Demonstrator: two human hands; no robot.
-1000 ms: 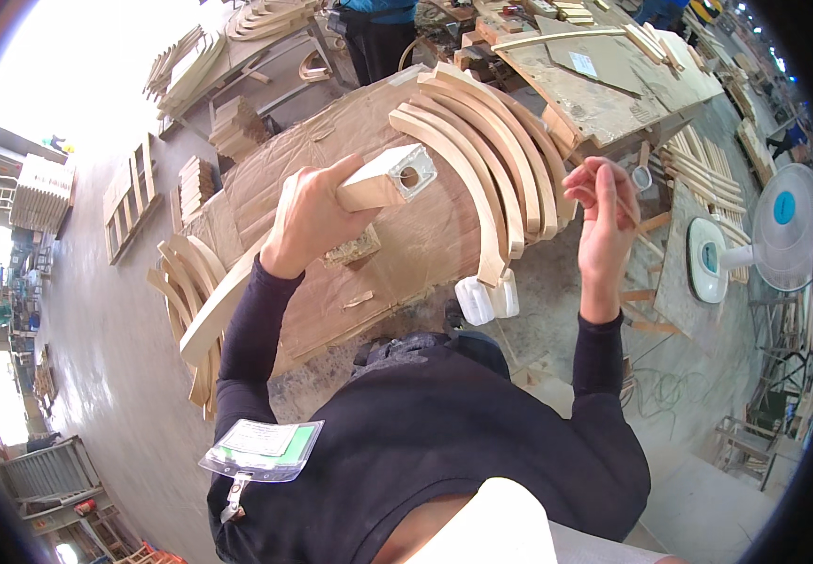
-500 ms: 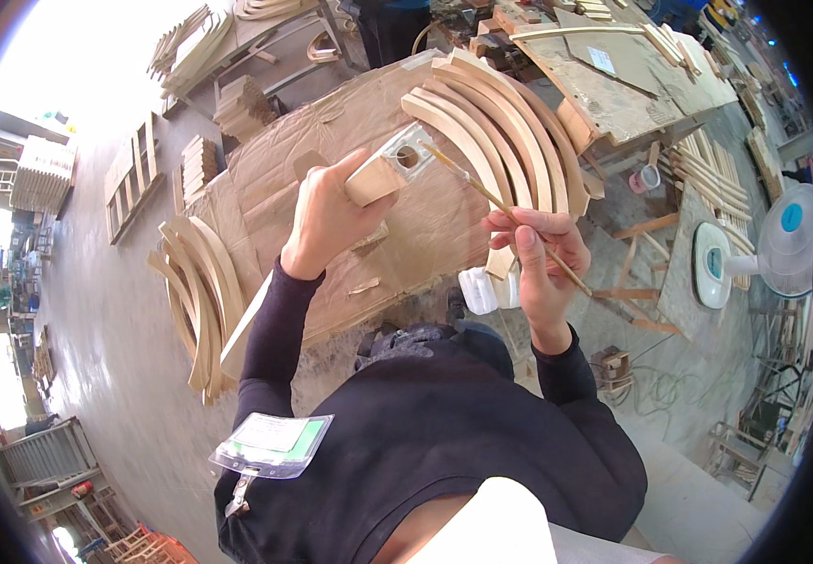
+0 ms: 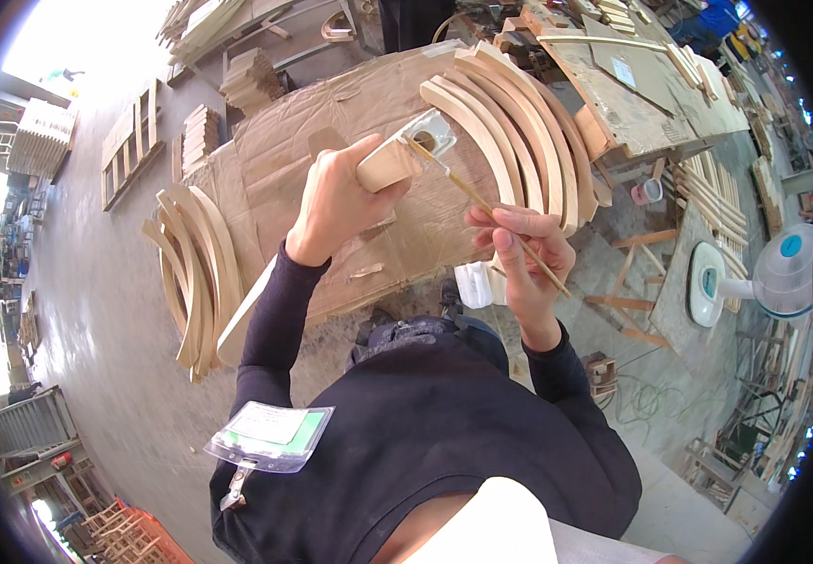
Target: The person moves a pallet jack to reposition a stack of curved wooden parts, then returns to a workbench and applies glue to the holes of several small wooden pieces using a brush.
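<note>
My left hand [image 3: 336,199] is closed around a curved wooden piece [image 3: 390,166] near its end. That end has a round hole and is smeared with white glue [image 3: 441,129]. In my right hand [image 3: 531,258] a thin wooden stick [image 3: 469,191] is pinched between thumb and fingers. The stick's tip touches the glued end, close to the edge of the hole. Below the hands lies a table covered with brown paper [image 3: 275,179]. Beyond the stick, several curved wooden pieces [image 3: 510,122] lie side by side on it.
More curved pieces [image 3: 198,273] rest at the table's left end. A white container [image 3: 475,285] stands by the near edge. On the right are a fan [image 3: 782,271], a small bucket [image 3: 648,192] and a wooden workbench [image 3: 632,103]. A slatted wooden frame [image 3: 132,146] is on the left.
The stick's tip has moved left across the glued end, to the near side of the hole. My right hand has shifted slightly left; the left hand still holds the wooden piece.
</note>
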